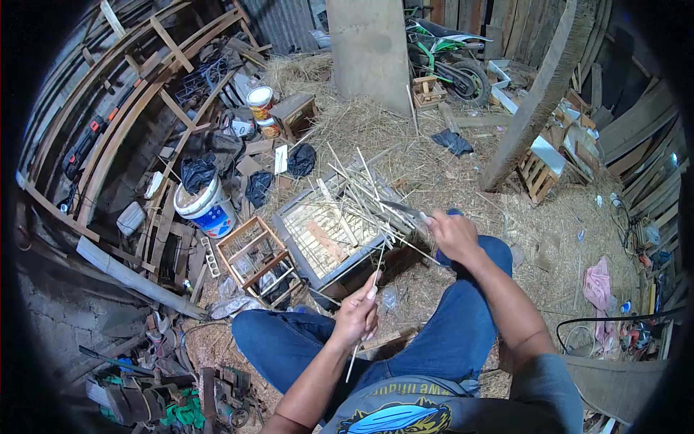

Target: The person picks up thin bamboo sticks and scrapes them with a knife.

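My left hand (356,316), above my lap, is closed around a thin pale wooden stick (352,364). One end points down toward my legs; the other rises past my thumb toward the low table. My right hand (454,235) grips a knife (402,209), its blade pointing left over a loose pile of thin sticks (359,189). Those sticks lie across the back right of a low, dark-framed table (298,252) between my knees. A flat wooden strip (337,211) and a brownish piece lie on its pale, slatted top.
Left of the table stand a small wooden frame cage (250,253) and a white-blue bucket (210,211). Behind are a wooden stool (293,116), an upright board (369,54) and a green motorbike (455,61). A slanted post (531,101) rises at right. Straw and shavings cover the ground.
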